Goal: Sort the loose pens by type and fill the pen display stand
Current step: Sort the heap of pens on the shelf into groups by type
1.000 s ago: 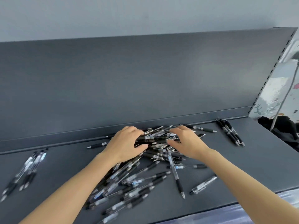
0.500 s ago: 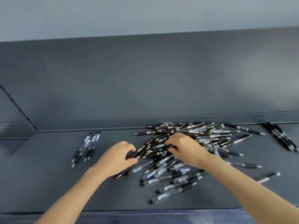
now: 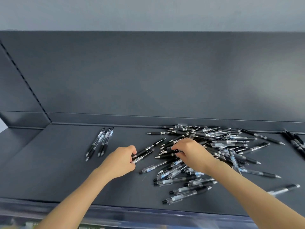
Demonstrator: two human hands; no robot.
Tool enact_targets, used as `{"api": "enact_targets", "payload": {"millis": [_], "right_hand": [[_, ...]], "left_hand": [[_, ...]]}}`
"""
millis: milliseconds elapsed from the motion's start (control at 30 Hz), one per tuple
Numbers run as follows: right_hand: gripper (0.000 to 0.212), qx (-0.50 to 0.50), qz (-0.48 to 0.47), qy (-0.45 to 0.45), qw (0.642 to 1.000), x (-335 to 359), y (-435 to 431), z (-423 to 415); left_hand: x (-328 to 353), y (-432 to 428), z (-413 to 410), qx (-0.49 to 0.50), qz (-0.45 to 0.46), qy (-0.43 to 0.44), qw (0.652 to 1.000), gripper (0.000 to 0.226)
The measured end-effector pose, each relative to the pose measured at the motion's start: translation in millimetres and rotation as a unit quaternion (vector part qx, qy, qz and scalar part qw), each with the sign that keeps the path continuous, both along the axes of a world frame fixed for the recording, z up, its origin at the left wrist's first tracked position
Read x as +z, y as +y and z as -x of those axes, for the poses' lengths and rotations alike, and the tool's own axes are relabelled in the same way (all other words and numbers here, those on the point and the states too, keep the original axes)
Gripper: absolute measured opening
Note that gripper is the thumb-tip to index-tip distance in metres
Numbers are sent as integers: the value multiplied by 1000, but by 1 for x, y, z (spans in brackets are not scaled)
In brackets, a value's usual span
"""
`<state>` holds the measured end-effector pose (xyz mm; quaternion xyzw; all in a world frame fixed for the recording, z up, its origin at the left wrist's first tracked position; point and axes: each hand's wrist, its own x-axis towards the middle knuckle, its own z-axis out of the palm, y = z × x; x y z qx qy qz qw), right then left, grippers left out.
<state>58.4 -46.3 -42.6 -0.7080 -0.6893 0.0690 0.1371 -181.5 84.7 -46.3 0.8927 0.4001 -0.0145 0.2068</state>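
Note:
A big heap of loose pens, black-barrelled and clear-barrelled, lies on the dark grey shelf right of centre. My left hand pinches the tip ends of two pens at the heap's left edge. My right hand reaches into the heap, fingers curled around a black pen. A small sorted group of clear pens lies to the left. Another group of black pens lies at the far right edge.
The shelf has a tall dark back panel and a low lip at the rear. A single pen lies apart at the right front. The front edge carries a clear price strip.
My view has swung left, so the heap sits further right. My left hand left the heap and now pinches two pens at its left edge. My right hand stays in the heap.

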Motion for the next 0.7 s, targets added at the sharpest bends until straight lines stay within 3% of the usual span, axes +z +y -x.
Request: {"api": "enact_targets", "payload": {"millis": [100,200,500,700], "right_hand": [[31,-9,-11,1,1000,-3,-2,0],[31,-31,-24,6,999,-3,-4,-2],[35,-79,-17,16,997,1,-16,-20],[40,-121,-46,38,991,-2,-26,-27]], "left_hand": [[6,-1,-2,6,16,-33,999,28],[7,2,-15,-5,-27,-55,998,26],[-8,10,-53,-9,-110,20,994,13],[-14,7,-53,7,-114,16,993,14]]}}
